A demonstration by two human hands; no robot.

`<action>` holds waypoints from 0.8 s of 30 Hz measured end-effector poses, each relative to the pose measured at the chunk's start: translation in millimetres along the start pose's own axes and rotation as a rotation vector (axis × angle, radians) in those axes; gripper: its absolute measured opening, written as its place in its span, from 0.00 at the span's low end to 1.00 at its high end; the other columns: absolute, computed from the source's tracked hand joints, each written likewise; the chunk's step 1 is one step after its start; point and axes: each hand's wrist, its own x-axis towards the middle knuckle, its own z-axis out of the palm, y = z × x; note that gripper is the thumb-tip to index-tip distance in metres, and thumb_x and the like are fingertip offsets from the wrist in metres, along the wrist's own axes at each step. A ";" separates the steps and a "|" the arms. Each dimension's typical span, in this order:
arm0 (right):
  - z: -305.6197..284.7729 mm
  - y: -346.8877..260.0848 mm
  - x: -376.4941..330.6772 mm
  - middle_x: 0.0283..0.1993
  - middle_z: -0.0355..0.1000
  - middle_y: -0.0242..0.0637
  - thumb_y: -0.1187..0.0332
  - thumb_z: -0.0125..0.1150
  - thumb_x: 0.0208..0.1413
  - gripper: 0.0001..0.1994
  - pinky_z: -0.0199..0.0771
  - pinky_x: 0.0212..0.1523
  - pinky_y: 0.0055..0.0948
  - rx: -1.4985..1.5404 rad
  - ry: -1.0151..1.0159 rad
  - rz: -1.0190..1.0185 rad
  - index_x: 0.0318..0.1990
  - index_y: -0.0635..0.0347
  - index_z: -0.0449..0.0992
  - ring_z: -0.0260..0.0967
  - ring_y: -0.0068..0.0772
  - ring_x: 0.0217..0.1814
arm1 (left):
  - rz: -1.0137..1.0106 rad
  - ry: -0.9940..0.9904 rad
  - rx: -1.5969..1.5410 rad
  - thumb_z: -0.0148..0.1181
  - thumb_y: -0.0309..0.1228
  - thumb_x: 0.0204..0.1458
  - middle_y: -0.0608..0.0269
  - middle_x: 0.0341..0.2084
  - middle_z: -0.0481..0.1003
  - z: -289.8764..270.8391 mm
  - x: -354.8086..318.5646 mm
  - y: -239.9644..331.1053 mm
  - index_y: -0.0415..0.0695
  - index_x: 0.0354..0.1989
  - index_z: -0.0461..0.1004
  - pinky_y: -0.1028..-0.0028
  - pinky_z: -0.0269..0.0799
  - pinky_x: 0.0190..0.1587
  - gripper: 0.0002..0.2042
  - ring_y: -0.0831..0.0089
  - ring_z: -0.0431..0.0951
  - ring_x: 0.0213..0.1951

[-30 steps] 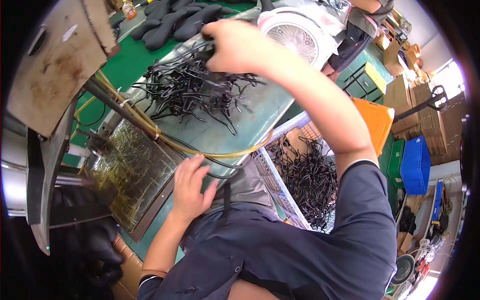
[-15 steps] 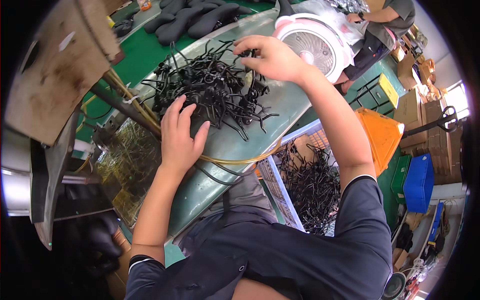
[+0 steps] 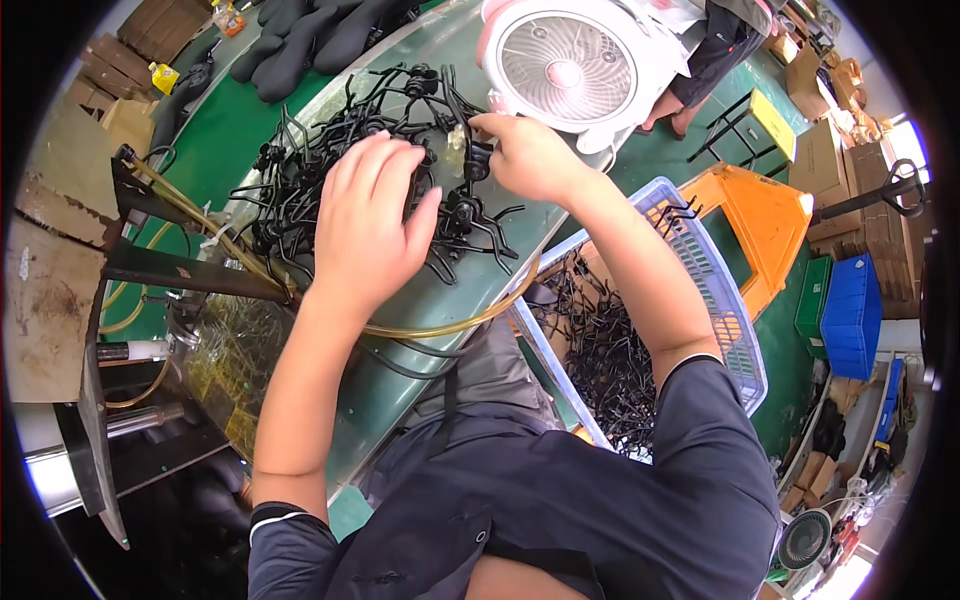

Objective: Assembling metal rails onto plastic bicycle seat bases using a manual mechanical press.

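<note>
A tangled heap of black bent wire parts [image 3: 300, 170] lies on a grey-green metal table top [image 3: 400, 330]. My left hand [image 3: 368, 225] rests flat on the heap with its fingers spread, pressing on the wires. My right hand [image 3: 525, 155] is at the far right side of the heap, fingers pinched on one black wire part [image 3: 470, 160] just in front of a white round fan [image 3: 560, 65].
A pale crate [image 3: 700, 290] with more black wire parts stands to my right, an orange crate [image 3: 765, 225] and a blue one [image 3: 850, 310] beyond. A yellowish hose [image 3: 450, 325] curves along the table edge. Black gloves [image 3: 310, 40] lie at the back. Another person stands behind the fan.
My left hand has moved up from the table's near edge onto the wire heap. My right hand has drawn closer to it, staying at the heap's far side.
</note>
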 end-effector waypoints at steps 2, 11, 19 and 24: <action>3.6 4.5 -1.3 0.46 0.81 0.59 0.78 0.58 0.53 0.23 0.79 0.54 0.48 -0.026 -0.023 0.052 0.58 0.67 0.80 0.81 0.59 0.49 | 0.001 -0.028 0.028 0.73 0.33 0.55 0.51 0.51 0.79 13.3 16.5 -6.8 0.38 0.54 0.79 0.54 0.73 0.63 0.20 0.49 0.78 0.59; -2.1 3.6 -25.8 0.45 0.81 0.55 0.74 0.64 0.49 0.23 0.81 0.47 0.39 0.146 0.101 0.193 0.55 0.68 0.82 0.81 0.45 0.43 | 0.035 -0.188 0.114 0.75 0.35 0.51 0.53 0.45 0.81 74.9 62.5 -9.0 0.38 0.43 0.83 0.55 0.73 0.64 0.15 0.51 0.77 0.59; 12.6 -17.0 -23.7 0.50 0.81 0.57 0.73 0.66 0.52 0.17 0.78 0.62 0.48 0.265 0.240 0.111 0.50 0.66 0.84 0.78 0.60 0.57 | 0.074 -0.178 -0.053 0.68 0.25 0.54 0.50 0.36 0.80 60.4 65.9 -10.3 0.38 0.31 0.78 0.55 0.76 0.51 0.05 0.48 0.80 0.45; 31.4 -1.5 -19.0 0.48 0.81 0.51 0.74 0.70 0.54 0.17 0.82 0.52 0.37 -0.006 0.303 0.115 0.53 0.65 0.84 0.82 0.46 0.48 | -0.215 0.199 -0.391 0.69 0.26 0.63 0.57 0.39 0.82 -13.7 62.8 4.0 0.37 0.39 0.79 0.68 0.77 0.49 0.05 0.64 0.82 0.41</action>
